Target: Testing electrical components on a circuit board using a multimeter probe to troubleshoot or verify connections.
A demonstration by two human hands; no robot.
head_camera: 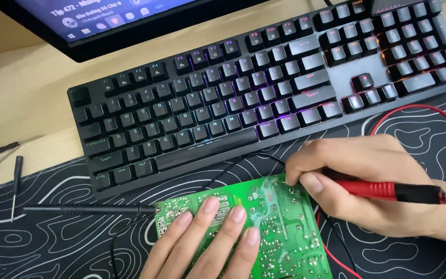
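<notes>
1. Light wood surface (21, 98), partly under a black desk mat (52, 243) with white wavy lines. A backlit black keyboard (264, 88) sits behind, a monitor (104, 26) at the top edge, small screwdrivers (6, 155) off to the left.
2. Left hand (207, 243) lies flat on the green circuit board (280, 232) on the mat, fingers (233, 217) together and stretched out, pressing down.
3. Right hand (367, 181) has fingers clamped on a red probe (383, 190), tip at the board's top edge.
4. A black probe (89, 210) lies on the mat, touching the board's left corner.

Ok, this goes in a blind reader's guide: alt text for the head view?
A right hand presses a red probe onto a green circuit board that the left hand steadies; a black probe lies at the board's left edge, a backlit keyboard behind.
</notes>
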